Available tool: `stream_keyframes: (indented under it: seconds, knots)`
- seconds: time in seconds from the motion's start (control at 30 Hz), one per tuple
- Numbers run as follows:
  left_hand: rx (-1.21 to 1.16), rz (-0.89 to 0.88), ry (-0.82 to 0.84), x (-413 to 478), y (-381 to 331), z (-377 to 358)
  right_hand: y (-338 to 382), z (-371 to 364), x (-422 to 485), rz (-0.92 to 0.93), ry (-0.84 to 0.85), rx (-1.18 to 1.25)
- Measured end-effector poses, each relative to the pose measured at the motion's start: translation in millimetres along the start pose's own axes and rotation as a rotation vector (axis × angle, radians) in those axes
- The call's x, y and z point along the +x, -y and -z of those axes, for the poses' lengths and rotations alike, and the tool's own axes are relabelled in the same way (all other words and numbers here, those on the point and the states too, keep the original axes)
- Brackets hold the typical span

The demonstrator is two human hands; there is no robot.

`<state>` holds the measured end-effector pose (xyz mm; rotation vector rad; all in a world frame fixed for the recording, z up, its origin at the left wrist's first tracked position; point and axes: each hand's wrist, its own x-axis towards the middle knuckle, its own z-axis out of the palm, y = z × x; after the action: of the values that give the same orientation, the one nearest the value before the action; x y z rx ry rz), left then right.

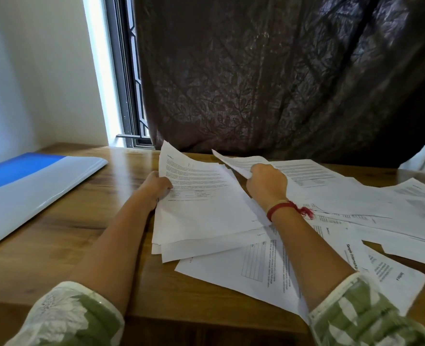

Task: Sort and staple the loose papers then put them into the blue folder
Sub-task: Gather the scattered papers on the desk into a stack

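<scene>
A gathered stack of papers [206, 211] is held at its left edge in the clenched grip of the left hand [157, 187]; its near end rests on the worktop [81, 221] and its far end is lifted and curled. A single sheet [236, 162] is pinched at its near edge by the right hand [267, 182], raised just beside the stack's right side. Loose papers [356, 208] are spread overlapping over the right half of the worktop, some under the right forearm (printed text legible only in part, one heading reading "Sample Internship"). The blue folder [26, 186] is lying flat at the left, well apart from the stack, its surface glaring white. A red thread bracelet [288, 208] is worn on the right wrist. A dark patterned curtain [281, 83] is hung behind the worktop.
</scene>
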<state>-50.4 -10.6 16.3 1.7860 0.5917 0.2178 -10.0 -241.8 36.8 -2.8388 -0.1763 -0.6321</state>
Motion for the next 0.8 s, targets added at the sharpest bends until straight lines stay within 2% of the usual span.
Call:
stream_keyframes:
  seconds: [0.17, 0.23, 0.33, 0.43, 0.5, 0.53, 0.57, 0.6, 0.67, 0.7, 0.73, 0.8]
  knots:
    - [-0.036, -0.038, -0.017, -9, -1, 0, 71, 10, -47, 0.439, 0.16, -0.015]
    - [-0.072, -0.058, -0.025, -14, -3, 1, 94, 10, -68, 0.536, 0.218, -0.015]
    - [-0.187, -0.057, -0.024, -20, -6, 2, 103, 8, -83, 0.578, 0.251, -0.026]
    - [-0.2, -0.068, 0.055, -19, -5, 0, 98, 19, -79, 0.506, 0.423, 0.113]
    - [-0.082, -0.122, 0.06, -15, 0, 2, 91, 36, -66, 0.337, 0.625, 0.437]
    - [-0.061, -0.118, 0.051, -13, 0, 2, 82, 43, -55, 0.233, 0.656, 0.604]
    - [-0.087, -0.118, 0.061, -11, 1, 4, 69, 48, -41, 0.158, 0.59, 0.694]
    - [-0.129, -0.118, 0.079, -10, 1, 6, 50, 51, -27, 0.121, 0.453, 0.71]
    - [-0.183, -0.098, 0.095, -9, 0, 10, 1, 53, -2, 0.042, 0.187, 0.547]
    - [-0.196, -0.091, 0.108, -7, 0, 11, -28, 51, 5, -0.026, 0.118, 0.375]
    - [-0.202, -0.084, 0.119, -5, 0, 11, -54, 46, 9, -0.106, 0.095, 0.174]
    - [-0.183, -0.069, 0.132, -2, 1, 9, -103, 32, 6, -0.287, 0.216, -0.134]
